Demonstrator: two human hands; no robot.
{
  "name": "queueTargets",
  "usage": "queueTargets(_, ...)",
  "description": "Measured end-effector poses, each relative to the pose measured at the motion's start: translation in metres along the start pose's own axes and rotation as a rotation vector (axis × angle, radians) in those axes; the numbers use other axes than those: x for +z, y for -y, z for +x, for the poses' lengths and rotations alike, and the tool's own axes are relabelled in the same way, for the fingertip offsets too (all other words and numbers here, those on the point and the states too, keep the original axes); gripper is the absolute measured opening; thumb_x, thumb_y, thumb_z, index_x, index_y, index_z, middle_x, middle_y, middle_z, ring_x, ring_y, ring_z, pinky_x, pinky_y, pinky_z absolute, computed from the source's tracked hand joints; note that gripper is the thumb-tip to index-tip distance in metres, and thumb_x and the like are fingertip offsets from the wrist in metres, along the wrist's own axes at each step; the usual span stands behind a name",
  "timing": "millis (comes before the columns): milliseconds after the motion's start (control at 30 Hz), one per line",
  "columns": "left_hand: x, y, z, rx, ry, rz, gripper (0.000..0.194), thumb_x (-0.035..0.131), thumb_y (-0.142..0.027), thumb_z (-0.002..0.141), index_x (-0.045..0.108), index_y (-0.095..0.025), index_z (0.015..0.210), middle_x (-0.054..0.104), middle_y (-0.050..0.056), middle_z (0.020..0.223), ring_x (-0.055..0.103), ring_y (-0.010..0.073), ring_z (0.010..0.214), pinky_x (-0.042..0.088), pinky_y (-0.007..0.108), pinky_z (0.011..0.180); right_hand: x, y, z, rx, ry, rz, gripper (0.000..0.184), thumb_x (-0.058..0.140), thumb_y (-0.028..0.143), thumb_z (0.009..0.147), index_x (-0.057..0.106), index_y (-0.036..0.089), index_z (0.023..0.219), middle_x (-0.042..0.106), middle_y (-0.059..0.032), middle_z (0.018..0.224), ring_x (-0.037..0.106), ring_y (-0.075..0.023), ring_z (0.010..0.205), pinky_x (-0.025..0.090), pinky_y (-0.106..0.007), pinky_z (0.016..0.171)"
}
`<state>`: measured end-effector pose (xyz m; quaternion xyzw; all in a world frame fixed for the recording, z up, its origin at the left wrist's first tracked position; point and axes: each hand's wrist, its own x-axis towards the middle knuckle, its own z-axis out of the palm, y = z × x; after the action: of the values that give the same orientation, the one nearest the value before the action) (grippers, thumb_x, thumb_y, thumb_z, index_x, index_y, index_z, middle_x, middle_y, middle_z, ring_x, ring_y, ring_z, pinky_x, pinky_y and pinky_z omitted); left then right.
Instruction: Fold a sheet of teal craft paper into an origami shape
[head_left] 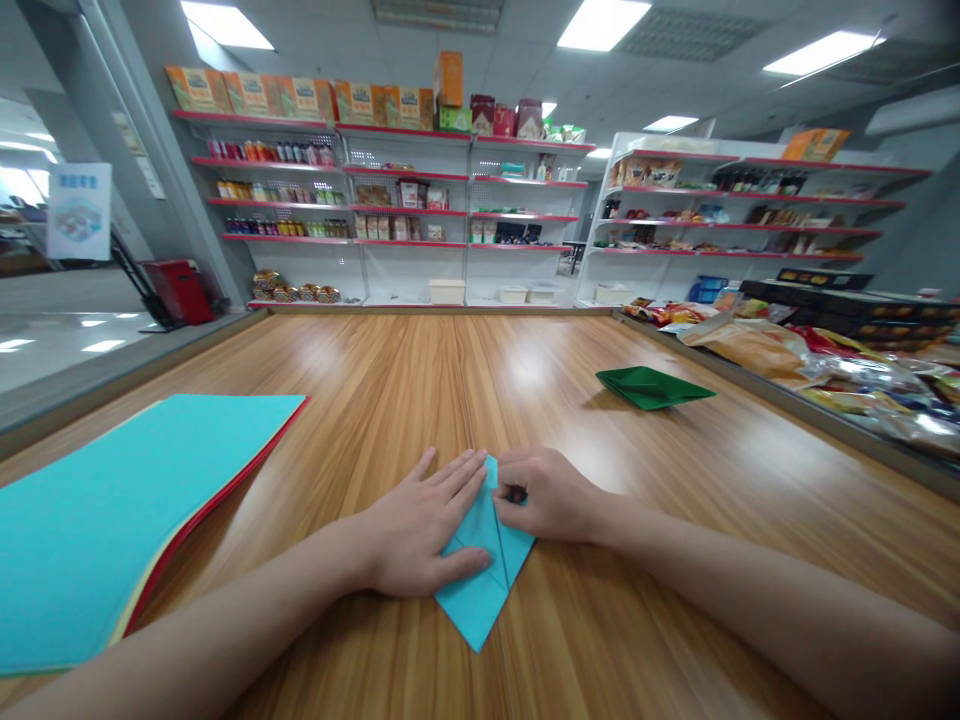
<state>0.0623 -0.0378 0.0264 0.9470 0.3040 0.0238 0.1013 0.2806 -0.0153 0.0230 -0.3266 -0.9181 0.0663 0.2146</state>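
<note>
A sheet of light blue paper (480, 605), folded into a pointed diamond shape with creases and a flap, lies on the wooden table in front of me. My left hand (420, 530) rests flat over its left side, fingers stretched toward the top corner and thumb across the middle. On the right side, my right hand (551, 492) is curled, with thumb and forefinger pinched at the flap's edge near the top. Both hands cover part of the paper's upper half.
A stack of coloured paper (150, 490), blue on top, lies at the left. A folded green paper boat (652, 386) sits farther back at the right. Packaged snacks (757, 350) line the right edge beyond the raised table rim. Stocked shelves (405, 180) stand behind.
</note>
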Motion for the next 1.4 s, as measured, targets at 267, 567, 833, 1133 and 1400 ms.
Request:
queueTargets(267,-0.002,-0.002,0.000,-0.008,0.014,0.002,0.082,0.027,-0.066,0.089,0.007,-0.013,0.149,0.005,0.016,0.154,0.004,0.0297,0.142,0.005,0.056,0.112,0.011,0.000,-0.003,0.024,-0.091,0.009,0.012,0.054,0.014,0.073,0.053,0.016,0.062,0.056,-0.0003,0.064,0.048,-0.0106,0.059,0.034,-0.022,0.056)
queueTargets(567,0.000,0.000,0.001,0.000,0.006,0.002,0.082,0.027,-0.066,0.089,0.006,-0.013,0.149,0.004,0.016,0.154,0.004,0.0306,0.142,0.005,0.057,0.112,0.004,-0.001,0.000,-0.032,-0.004,0.050,0.016,0.055,0.015,0.070,0.048,0.016,0.056,0.054,0.0000,0.060,0.047,-0.0097,0.056,0.034,-0.021,0.054)
queueTargets(833,-0.002,-0.001,0.000,-0.018,0.031,0.002,0.084,0.026,-0.067,0.089,0.006,-0.013,0.149,0.004,0.017,0.154,0.003,0.0289,0.142,0.005,0.056,0.112,0.001,0.000,-0.002,-0.092,0.058,0.120,0.010,0.056,0.012,0.067,0.053,0.015,0.057,0.055,0.0007,0.059,0.049,-0.0093,0.056,0.034,-0.020,0.054)
queueTargets(1133,-0.004,-0.002,0.000,-0.016,0.041,0.000,0.084,0.025,-0.068,0.088,0.007,-0.013,0.149,0.004,0.017,0.154,0.003,0.0289,0.142,0.004,0.055,0.112,-0.003,0.004,-0.002,-0.126,0.079,0.137,0.014,0.056,0.011,0.065,0.050,0.015,0.053,0.051,0.0016,0.055,0.045,-0.0089,0.053,0.033,-0.021,0.052)
queueTargets(1400,-0.004,-0.002,0.000,-0.034,0.058,-0.011,0.086,0.026,-0.068,0.088,0.007,-0.012,0.149,0.002,0.017,0.154,0.003,0.0306,0.142,0.004,0.057,0.112,-0.004,0.008,-0.005,-0.163,0.108,0.189,0.013,0.057,0.011,0.065,0.054,0.014,0.053,0.054,0.0014,0.053,0.047,-0.0087,0.052,0.033,-0.020,0.051)
